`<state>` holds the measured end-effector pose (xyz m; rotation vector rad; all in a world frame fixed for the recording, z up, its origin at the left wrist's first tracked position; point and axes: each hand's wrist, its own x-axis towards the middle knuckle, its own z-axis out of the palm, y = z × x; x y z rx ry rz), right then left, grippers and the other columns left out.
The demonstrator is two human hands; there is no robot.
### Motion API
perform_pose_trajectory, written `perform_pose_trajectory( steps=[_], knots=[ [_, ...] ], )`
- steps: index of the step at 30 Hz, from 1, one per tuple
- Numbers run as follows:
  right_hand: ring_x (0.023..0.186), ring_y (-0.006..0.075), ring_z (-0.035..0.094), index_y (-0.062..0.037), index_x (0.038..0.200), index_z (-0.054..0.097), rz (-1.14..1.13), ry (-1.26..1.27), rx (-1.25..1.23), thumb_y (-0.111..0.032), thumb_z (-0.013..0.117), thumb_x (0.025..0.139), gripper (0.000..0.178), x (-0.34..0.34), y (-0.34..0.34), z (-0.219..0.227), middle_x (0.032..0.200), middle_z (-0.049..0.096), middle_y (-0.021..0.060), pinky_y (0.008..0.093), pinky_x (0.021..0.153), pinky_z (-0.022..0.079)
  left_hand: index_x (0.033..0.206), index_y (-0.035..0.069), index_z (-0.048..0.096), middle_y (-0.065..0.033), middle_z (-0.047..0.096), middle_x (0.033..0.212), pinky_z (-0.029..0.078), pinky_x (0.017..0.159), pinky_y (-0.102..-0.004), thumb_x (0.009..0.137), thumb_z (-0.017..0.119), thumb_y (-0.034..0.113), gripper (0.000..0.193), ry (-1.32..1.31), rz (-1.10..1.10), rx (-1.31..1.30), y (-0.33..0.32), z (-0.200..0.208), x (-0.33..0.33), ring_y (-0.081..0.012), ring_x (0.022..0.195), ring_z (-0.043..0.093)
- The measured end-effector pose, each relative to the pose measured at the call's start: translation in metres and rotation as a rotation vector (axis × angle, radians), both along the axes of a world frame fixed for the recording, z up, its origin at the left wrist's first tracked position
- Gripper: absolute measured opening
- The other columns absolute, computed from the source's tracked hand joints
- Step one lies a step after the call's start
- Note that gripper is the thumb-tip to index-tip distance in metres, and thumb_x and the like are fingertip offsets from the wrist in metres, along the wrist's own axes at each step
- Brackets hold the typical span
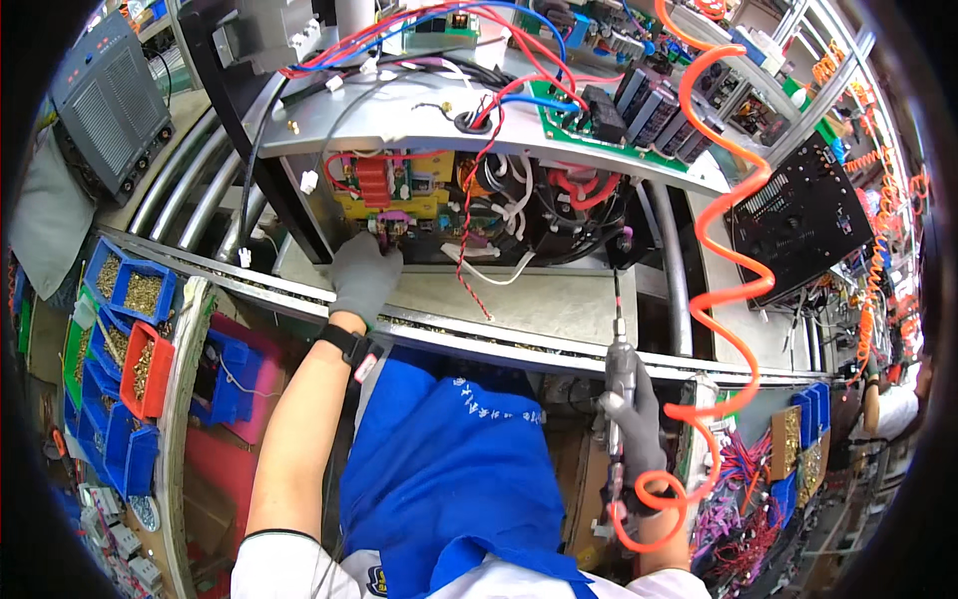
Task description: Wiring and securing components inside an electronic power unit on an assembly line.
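Screwdriver (621, 371) — long axis, tip toward chassis (394, 118)

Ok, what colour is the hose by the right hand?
Orange; the coiled hose shows best in the head view.

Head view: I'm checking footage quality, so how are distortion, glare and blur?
Head view: the front rail bows under fisheye distortion, and corners go black. Head view: glare brightens the metal plate; the cavity beneath it is shadowed. Head view: the power driver shows little motion blur, while the picture's right edge looks softer.
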<state>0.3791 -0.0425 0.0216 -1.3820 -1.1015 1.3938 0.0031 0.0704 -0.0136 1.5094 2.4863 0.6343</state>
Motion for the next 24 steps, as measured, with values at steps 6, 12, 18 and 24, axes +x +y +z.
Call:
perform_pose_trajectory(
  steps=[6,12,18,24],
  knots=[
    [0.122,0.0278,0.045,0.0029,0.142,0.034,0.162,-0.721,0.328,-0.016,0.066,0.082,0.07,0.018,0.053,-0.026,0.135,0.045,0.0187,0.0345,0.102,0.036,0.096,0.003,0.065,-0.0208,0.068,0.09,0.051,0.077,-0.0476,0.079,0.066,0.036,0.038,0.011,-0.018,0.053,-0.01,-0.003,0.002,-0.039,0.089,0.065],
    [0.076,0.0383,0.056,0.0026,0.118,0.053,0.227,-1.307,0.46,-0.042,0.073,0.076,0.064,0.022,0.077,-0.005,0.087,0.059,0.017,0.0461,0.064,0.045,0.106,0.009,0.063,-0.0139,0.066,0.084,0.052,0.069,-0.0425,0.08,0.068,0.033,0.036,-0.057,-0.175,0.225,-0.044,0.001,0.028,-0.0328,0.077,0.065],
    [0.102,0.0368,0.054,-0.0041,0.125,0.053,0.567,-1.226,0.924,-0.036,0.068,0.079,0.058,-0.019,0.121,0.032,0.117,0.053,0.0179,0.0447,0.085,0.045,0.113,0.013,0.062,-0.007,0.058,0.115,0.052,0.067,-0.0385,0.075,0.068,0.023,0.04,0.195,-0.695,0.644,-0.029,0.005,0.045,-0.0241,0.084,0.063],
    [0.093,0.0352,0.062,-0.0062,0.12,0.056,1.012,-1.042,0.89,-0.037,0.053,0.092,0.042,-0.095,0.152,0.022,0.115,0.056,0.0168,0.044,0.073,0.052,0.129,0.012,0.054,-0.0112,0.052,0.132,0.053,0.066,-0.0375,0.078,0.063,0.019,0.052,0.374,-0.602,0.591,-0.028,-0.02,0.052,-0.0246,0.083,0.064]
  ],
)
